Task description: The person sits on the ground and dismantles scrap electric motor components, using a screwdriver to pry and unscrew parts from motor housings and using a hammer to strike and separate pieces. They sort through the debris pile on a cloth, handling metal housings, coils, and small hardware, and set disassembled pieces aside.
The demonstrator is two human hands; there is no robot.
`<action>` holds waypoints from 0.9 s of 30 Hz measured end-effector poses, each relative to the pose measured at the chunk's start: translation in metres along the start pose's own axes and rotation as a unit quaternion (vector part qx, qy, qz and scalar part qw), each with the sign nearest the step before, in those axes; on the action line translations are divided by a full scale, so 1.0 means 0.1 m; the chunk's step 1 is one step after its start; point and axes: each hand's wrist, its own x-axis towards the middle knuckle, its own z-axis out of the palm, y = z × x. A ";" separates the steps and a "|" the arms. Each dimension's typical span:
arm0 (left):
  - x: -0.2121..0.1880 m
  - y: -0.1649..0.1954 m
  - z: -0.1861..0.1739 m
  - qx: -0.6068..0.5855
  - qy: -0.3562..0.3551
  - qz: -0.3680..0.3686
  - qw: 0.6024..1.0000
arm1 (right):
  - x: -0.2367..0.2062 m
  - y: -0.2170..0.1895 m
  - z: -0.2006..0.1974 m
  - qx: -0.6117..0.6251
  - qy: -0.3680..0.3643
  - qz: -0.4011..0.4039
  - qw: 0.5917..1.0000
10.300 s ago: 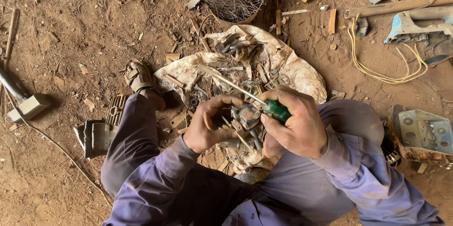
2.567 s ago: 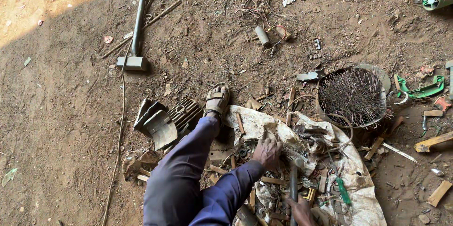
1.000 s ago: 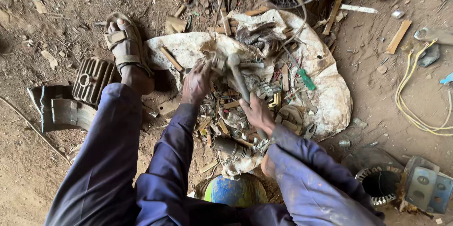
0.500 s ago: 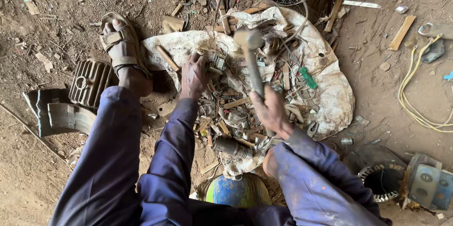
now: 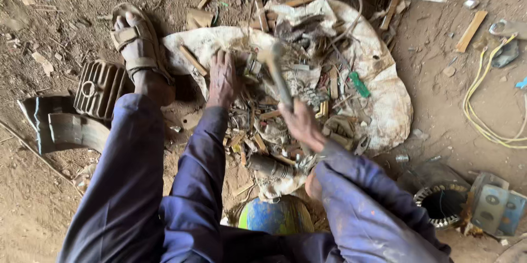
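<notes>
Down comes the hammer [image 5: 277,73] from where it stood half a second ago, its blurred head now just above the scrap pile [image 5: 274,126] on the white sack [image 5: 384,104]. Right hand [image 5: 299,123] is clenched tight round the handle, over the pile's middle. Left hand [image 5: 222,79] lies flat, fingers spread, on the pile's left edge. Green screwdriver [image 5: 359,84] rests right of the pile; sandalled foot [image 5: 134,49] sits beyond the sack's left edge.

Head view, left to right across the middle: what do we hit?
Ribbed metal cover → sandalled foot → left hand pressed on the scrap pile → hammer held in the right hand → green-handled screwdriver → white sack edge → yellow wire.
</notes>
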 end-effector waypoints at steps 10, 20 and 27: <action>0.03 0.07 -0.10 -0.032 -0.006 0.001 0.999 | -0.33 -0.36 -0.23 0.184 0.096 -0.249 0.946; -0.02 -0.03 0.05 0.036 -0.055 -0.075 0.995 | -0.22 -0.21 -0.41 0.144 0.114 -0.170 0.968; 0.00 0.07 -0.14 0.060 -0.077 -0.124 0.987 | -0.36 -0.04 -0.30 0.220 0.113 -0.292 0.924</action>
